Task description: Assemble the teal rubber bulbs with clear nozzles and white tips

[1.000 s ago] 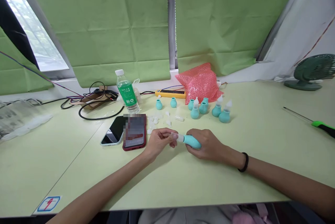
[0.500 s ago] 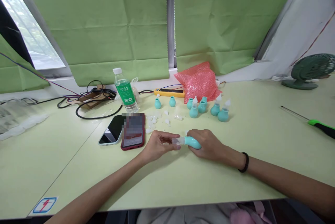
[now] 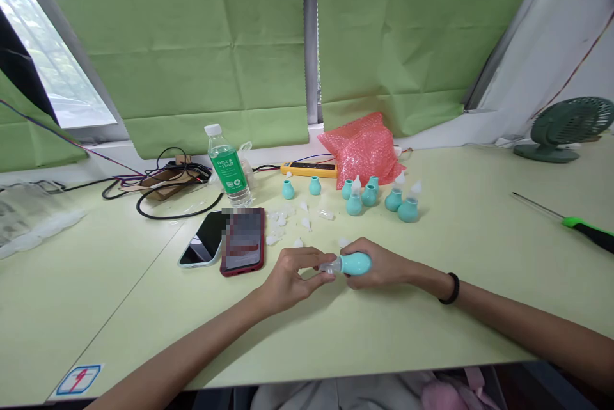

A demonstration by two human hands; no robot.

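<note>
A teal squeeze bulb (image 3: 356, 263) lies sideways in my right hand (image 3: 377, 264), whose fingers are closed around its rounded end. At its neck is a clear plastic tube (image 3: 330, 266), pinched between the thumb and fingers of my left hand (image 3: 296, 275). The tube touches the bulb's mouth; how deep it sits I cannot tell. Beyond my hands stand several teal bulbs, some open-topped like this bulb (image 3: 314, 186), others fitted with clear collars and white tips, like this bulb (image 3: 408, 208). Small white nozzle tips (image 3: 306, 223) and a loose clear tube (image 3: 325, 213) lie before them.
Two phones, one in a red case (image 3: 244, 242), lie left of my hands. Behind are a water bottle (image 3: 229, 170), a yellow multimeter (image 3: 309, 169), a pink bubble-wrap bag (image 3: 365, 151) and tangled black cables (image 3: 180, 173). To the right are a screwdriver (image 3: 588, 231) and a green fan (image 3: 561, 128).
The bulb has straightened from a bent, squeezed shape to a rounder one. My left hand has shifted slightly down and right on the tube, uncovering a white tip behind it.
</note>
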